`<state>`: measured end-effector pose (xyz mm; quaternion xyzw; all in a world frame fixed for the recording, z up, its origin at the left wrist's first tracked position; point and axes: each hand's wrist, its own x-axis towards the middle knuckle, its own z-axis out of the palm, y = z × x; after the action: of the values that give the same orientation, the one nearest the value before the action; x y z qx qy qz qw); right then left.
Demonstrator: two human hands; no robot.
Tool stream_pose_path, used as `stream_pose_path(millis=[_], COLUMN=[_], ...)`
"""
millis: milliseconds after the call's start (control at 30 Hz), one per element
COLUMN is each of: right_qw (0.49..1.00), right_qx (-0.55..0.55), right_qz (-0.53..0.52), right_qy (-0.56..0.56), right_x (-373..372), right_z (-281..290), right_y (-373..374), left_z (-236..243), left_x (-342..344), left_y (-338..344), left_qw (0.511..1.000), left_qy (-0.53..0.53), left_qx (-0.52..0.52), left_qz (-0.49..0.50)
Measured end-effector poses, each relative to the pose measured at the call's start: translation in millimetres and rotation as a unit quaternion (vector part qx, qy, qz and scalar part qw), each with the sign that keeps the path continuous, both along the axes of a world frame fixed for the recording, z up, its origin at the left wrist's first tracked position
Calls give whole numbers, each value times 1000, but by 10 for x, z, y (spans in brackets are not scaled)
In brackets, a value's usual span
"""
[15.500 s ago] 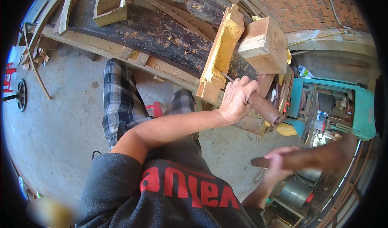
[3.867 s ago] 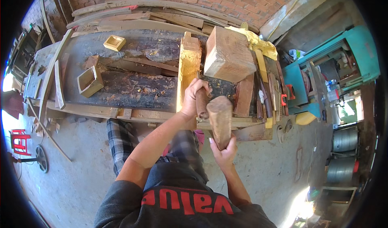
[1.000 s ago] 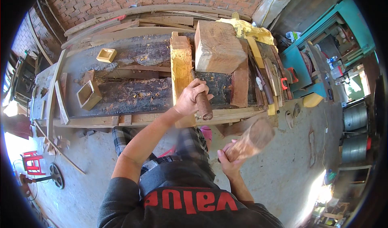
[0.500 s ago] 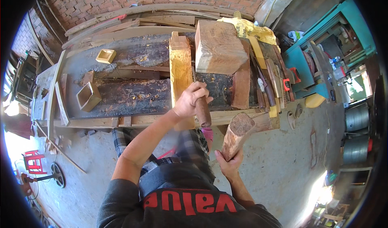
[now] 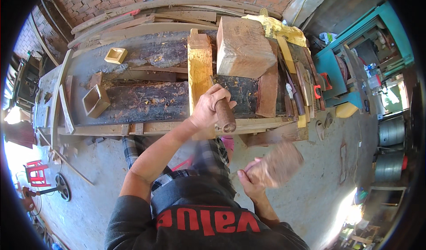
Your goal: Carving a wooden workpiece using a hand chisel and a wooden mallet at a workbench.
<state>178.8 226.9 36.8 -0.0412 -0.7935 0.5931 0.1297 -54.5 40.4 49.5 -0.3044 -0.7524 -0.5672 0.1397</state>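
My left hand [image 5: 207, 107] is closed round the brown wooden handle of a chisel [image 5: 226, 118]. The chisel's thin blade points away from me, beside the right edge of a yellowish timber piece [image 5: 201, 75]; I cannot tell whether its tip touches the wood. That timber lies lengthwise away from me across the bench and has a stepped far end. Lower right, my right hand [image 5: 252, 184] grips a rough wooden mallet [image 5: 279, 163], smeared by motion and apart from the chisel. A large wooden block [image 5: 244, 50] sits just right of the timber.
The dark, scarred workbench [image 5: 151, 95] carries a small square wooden box [image 5: 116, 55] and a larger hollow wooden box [image 5: 96, 101] on the left. Strips and tools lie at its right end by a red tape measure [image 5: 317, 91]. A teal cabinet [image 5: 330, 75] stands far right.
The mallet has swung away to the right and tilted over, moving off from the chisel. The chisel handle's near end leans slightly more to the right. My left hand stays at the timber.
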Motion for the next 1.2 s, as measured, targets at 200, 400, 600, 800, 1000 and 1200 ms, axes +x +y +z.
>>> stream_pose_path(millis=[200, 400, 600, 800, 1000, 1200], right_qw=[994, 841, 993, 997, 997, 990], right_qx=[85, 512, 91, 69, 63, 123], right_qz=[-56, 104, -43, -15, -51, 46], right_qy=[-50, 138, 60, 26, 4, 47], right_x=[-398, -312, -229, -251, -279, -179], right_z=[316, 294, 142, 135, 368, 450], right_y=[-278, -92, -127, -73, -132, 139], left_z=[-38, -187, -170, -290, -163, 175], left_x=[-59, 38, -114, -40, -16, -167], left_y=[-49, -21, -16, 75, 89, 194], left_qw=[1000, 999, 996, 994, 997, 998], left_qy=[-10, 3, 40, 64, 51, -41], left_qx=[24, -45, -66, -78, -56, -28], left_qz=[10, 30, 52, 44, 34, 32])
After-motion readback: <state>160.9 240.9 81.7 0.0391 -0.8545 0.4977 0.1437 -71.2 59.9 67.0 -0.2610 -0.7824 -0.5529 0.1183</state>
